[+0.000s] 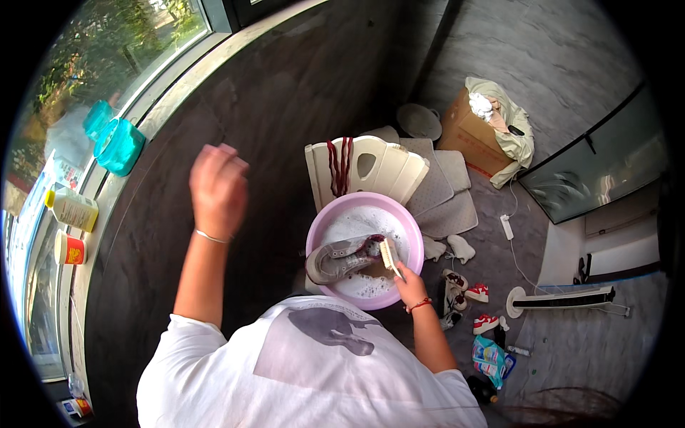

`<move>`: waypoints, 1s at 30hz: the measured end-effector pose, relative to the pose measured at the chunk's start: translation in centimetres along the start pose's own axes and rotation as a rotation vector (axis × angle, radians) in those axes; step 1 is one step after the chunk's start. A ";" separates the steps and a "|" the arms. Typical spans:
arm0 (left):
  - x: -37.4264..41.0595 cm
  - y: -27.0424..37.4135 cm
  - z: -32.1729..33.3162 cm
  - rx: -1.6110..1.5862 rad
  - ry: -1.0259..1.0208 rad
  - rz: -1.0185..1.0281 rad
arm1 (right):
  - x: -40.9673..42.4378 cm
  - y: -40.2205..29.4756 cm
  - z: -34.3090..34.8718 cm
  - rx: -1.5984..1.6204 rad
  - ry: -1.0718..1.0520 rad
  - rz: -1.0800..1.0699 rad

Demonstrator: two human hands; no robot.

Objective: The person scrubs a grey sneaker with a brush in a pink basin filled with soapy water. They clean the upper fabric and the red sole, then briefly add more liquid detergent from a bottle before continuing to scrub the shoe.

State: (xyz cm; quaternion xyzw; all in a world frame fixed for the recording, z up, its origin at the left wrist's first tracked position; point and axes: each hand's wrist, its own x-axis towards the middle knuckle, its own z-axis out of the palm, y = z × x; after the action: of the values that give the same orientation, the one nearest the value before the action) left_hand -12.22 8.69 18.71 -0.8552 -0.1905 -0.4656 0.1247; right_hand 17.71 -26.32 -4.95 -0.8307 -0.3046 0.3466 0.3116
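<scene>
My right hand [411,289] grips the handle of a scrub brush [388,253] with pale bristles. The brush is over a pink plastic basin [418,235] of foamy water, beside the dark red end of a wet grey shoe [342,258]. That shoe lies slanted in the basin, its other end against the left rim. Raised well to the left of the basin, my left hand [218,187] is blurred, and its fingers look bent. Nothing shows in it, though its palm side is hidden.
Dark red shoelaces [340,166] hang over a white plastic seat [393,163] behind the basin. Mats [447,206], a cardboard box [473,134], several shoes [455,289] and a tower fan [562,300] are to the right. A teal container [119,147] stands on the window ledge [109,206].
</scene>
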 end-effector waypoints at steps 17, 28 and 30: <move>1.6 -14.4 -11.4 0.845 -0.028 -0.462 | 1.2 0.4 -2.4 0.283 0.036 0.024; 3.0 -13.3 -12.3 0.564 -0.041 -0.441 | 2.2 1.5 -1.5 0.311 0.052 -0.033; 4.3 -10.4 -12.4 0.439 -0.040 -0.373 | 1.7 0.2 -1.8 0.347 0.048 -0.024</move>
State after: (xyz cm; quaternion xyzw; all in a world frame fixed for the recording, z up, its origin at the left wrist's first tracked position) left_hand -23.98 14.07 29.32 -0.7669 -0.4433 -0.4110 0.2154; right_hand 20.17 -25.73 -4.68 -0.7686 -0.2426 0.3705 0.4617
